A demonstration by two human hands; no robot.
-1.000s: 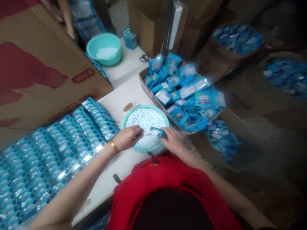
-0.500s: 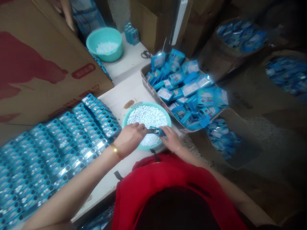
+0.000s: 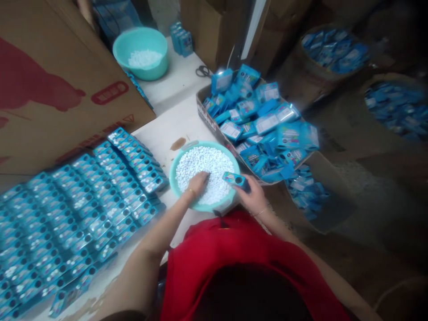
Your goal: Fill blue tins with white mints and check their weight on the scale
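Observation:
My left hand (image 3: 199, 183) reaches into a turquoise basin (image 3: 172, 178) full of small white pellets (image 3: 216, 162). Its fingers look bunched together among the pellets, their tips partly buried, so what they hold is hidden. To the right, my right hand (image 3: 254, 196) grips a small blue box (image 3: 235, 179) over the basin's right rim. A dark round hole shows at one end of the box's upturned narrow side.
Rows of similar blue boxes (image 3: 83, 209) cover the table's left, below a large carton (image 3: 43, 58). An open carton (image 3: 214, 125) heaped with blue packs stands right of the basin. Another turquoise basin (image 3: 140, 73) and scissors (image 3: 202, 71) lie farther back.
My left hand has come away from the small blue box and down into the pellets. My right hand has moved slightly right with the box, its holed side now in view.

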